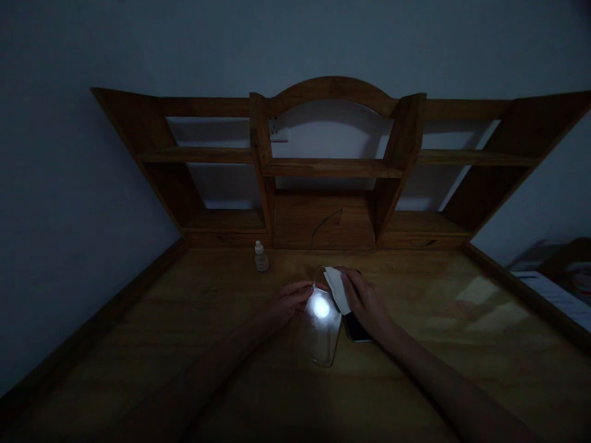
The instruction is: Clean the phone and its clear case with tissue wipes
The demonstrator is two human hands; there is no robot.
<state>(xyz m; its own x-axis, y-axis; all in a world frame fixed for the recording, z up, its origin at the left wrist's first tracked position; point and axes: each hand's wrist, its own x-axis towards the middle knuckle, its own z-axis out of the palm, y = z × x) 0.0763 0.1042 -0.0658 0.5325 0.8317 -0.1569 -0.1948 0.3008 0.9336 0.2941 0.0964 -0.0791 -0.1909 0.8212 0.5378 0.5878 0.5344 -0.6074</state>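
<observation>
A clear phone case point(318, 342) is tilted up over the desk, with a bright round glare on its surface. My left hand point(292, 299) grips its left edge between thumb and fingers. In my right hand point(367, 301) is a folded white tissue point(338, 289), held against or just over the upper right part of the case; exact contact is hard to tell in the dim light. Beneath my right hand lies a dark phone point(356, 329), partly covered by the hand and tissue. A small dropper bottle point(261, 257) with a white cap stands upright to the left.
A wooden shelf unit point(330, 168) with several compartments rises along the back of the wooden desk point(207, 344). A white wall socket point(279, 133) shows through it. At the far right, papers point(554, 295) lie beyond the desk's raised edge point(521, 292).
</observation>
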